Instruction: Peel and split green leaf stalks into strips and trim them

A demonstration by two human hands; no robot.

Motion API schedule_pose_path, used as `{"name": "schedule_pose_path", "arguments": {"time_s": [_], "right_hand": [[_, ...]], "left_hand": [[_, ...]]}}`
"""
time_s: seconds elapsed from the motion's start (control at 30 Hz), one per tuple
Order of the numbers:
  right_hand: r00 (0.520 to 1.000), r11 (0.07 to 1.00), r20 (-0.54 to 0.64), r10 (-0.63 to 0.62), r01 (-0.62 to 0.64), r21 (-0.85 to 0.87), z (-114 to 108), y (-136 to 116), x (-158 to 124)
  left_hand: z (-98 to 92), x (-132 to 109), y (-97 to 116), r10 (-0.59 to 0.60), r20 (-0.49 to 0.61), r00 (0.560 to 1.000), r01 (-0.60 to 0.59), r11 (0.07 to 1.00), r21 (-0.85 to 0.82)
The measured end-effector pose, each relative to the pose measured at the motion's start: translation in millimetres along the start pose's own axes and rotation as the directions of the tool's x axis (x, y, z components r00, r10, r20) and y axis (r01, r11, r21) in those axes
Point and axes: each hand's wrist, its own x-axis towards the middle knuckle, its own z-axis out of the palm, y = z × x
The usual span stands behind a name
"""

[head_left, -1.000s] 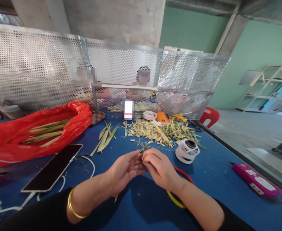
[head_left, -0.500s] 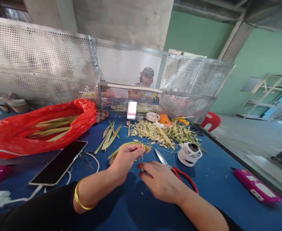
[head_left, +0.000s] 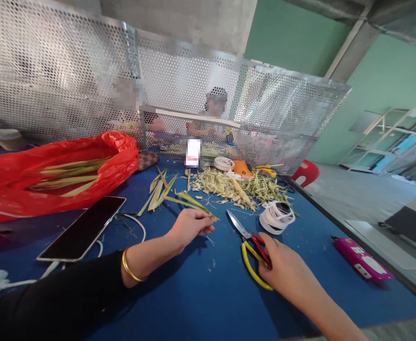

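Note:
My left hand (head_left: 194, 227) is closed, thumb and fingers pinching the tip of some green-yellow leaf strips (head_left: 190, 200). The strips reach up and left from my fingertips, above the blue table. Thin pale thread ends (head_left: 211, 240) show just below that hand. My right hand (head_left: 282, 265) has its fingers round the red handle of a pair of scissors (head_left: 241, 226). Their other handle is yellow, and the blades point away to the upper left. Part of the red handle is hidden by my fingers. A spool of white thread (head_left: 277, 218) stands just beyond the right hand.
A heap of trimmed scraps (head_left: 229, 187) lies at the back, beside cut leaf pieces (head_left: 158, 193). At left are a red plastic bag (head_left: 122, 161) holding long leaves and a cabled phone (head_left: 83, 229). A purple device (head_left: 362, 260) lies right. People sit behind the perforated screen (head_left: 190, 71).
My right hand has left the spot beside my left hand, moved right and taken hold of the scissors. The left hand still pinches the leaf strips. The view has shifted a little.

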Motion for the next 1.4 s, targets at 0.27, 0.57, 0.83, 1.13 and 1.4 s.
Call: {"name": "schedule_pose_path", "arguments": {"time_s": [0.27, 0.57, 0.83, 1.13, 1.4], "right_hand": [[0.918, 0.582, 0.383, 0.101, -0.366, 0.726, -18, 11, 18], [0.952, 0.601, 0.299, -0.063, -0.203, 0.773, -16, -13, 2], [0.96, 0.67, 0.269, -0.079, -0.148, 0.727, -8, -20, 7], [0.957, 0.654, 0.288, -0.044, -0.19, 0.732, -8, -14, 5], [0.976, 0.764, 0.215, 0.013, -0.148, 0.628, -5, -24, 7]], "left_hand": [[-14.5, 1, 3, 0.392, -0.052, 0.918, -0.339, 0.849, 0.405], [-18.2, 15, -5, 0.426, -0.037, 0.904, -0.373, 0.827, 0.42], [-20.7, 18, -6, 0.466, -0.031, 0.884, -0.411, 0.808, 0.422], [-21.7, 20, -6, 0.512, 0.017, 0.859, -0.469, 0.772, 0.43], [-19.6, 19, -9, 0.483, 0.005, 0.875, -0.45, 0.812, 0.372]]}}
